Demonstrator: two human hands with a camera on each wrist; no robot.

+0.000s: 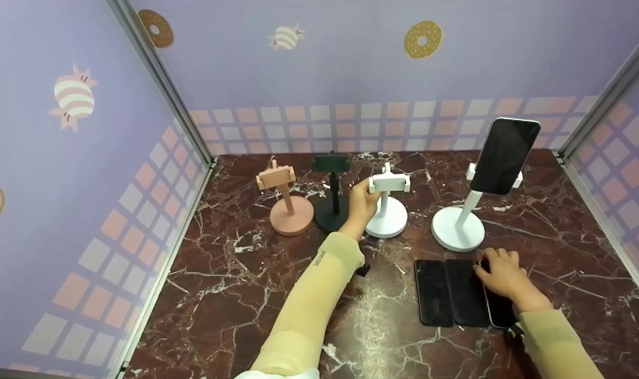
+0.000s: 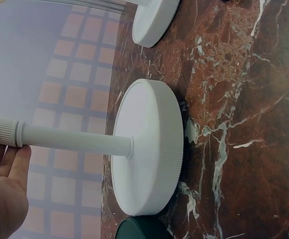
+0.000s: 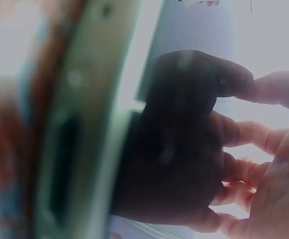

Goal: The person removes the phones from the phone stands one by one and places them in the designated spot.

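My left hand (image 1: 364, 202) grips the upper pole of a white phone stand (image 1: 388, 218), just under its clamp. In the left wrist view the fingers wrap the ribbed collar, and the round base (image 2: 147, 149) sits on the table. Over at the right, my right hand (image 1: 503, 273) holds the upper part of the rightmost dark phone (image 1: 501, 310), thumb along its left side and fingers across its far end. The right wrist view shows fingers on the dark phone's surface (image 3: 174, 149), with a blurred pale edge close up. Two more black phones (image 1: 434, 295) (image 1: 467, 295) lie alongside.
A second white stand (image 1: 459, 229) holds an upright phone (image 1: 506, 155) at the right. Left of my left hand stand a black stand (image 1: 334, 192) and a pink stand (image 1: 292, 216). Patterned panels (image 1: 319, 63) enclose the back and sides of the marbled table (image 1: 235, 305).
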